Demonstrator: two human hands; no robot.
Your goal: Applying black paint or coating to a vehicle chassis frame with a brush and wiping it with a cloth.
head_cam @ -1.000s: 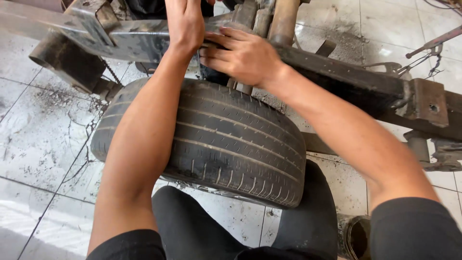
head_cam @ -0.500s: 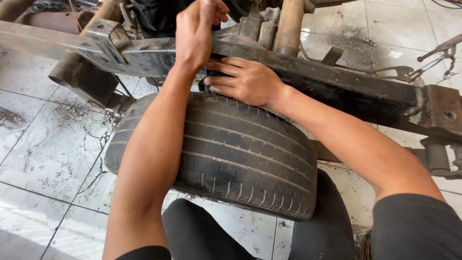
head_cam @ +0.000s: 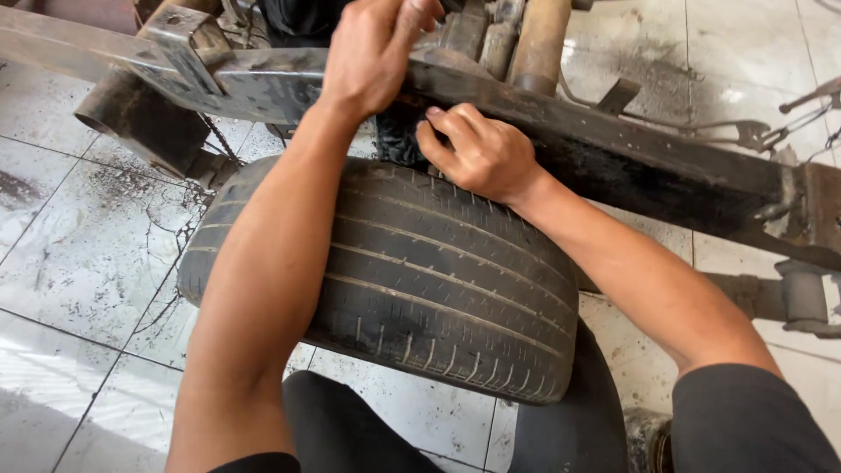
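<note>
A worn black tyre (head_cam: pixel 420 280) lies flat under a greasy steel frame rail (head_cam: pixel 631 158) that crosses the view. My left hand (head_cam: pixel 372 52) reaches over the top of the rail, fingers curled against it, and what they grip is hidden. My right hand (head_cam: pixel 477 153) sits lower, fingers bent and pressed against the rail's near face just above the tyre's tread. A dark part (head_cam: pixel 399 131) shows between the rail and the tyre under my hands. Both forearms stretch across the tyre.
Rusty tubes (head_cam: pixel 539 39) stand behind the rail. A dark cylinder (head_cam: pixel 144 131) hangs from a bracket (head_cam: pixel 188 39) at left. White floor tiles (head_cam: pixel 79 263) are stained with black grit. Metal rods (head_cam: pixel 810 96) lie at right. My dark-trousered knees (head_cam: pixel 350 429) are below the tyre.
My right hand has slid down from the rail's top to its near face and curled its fingers. My left hand has stayed over the rail. The view has shifted a little.
</note>
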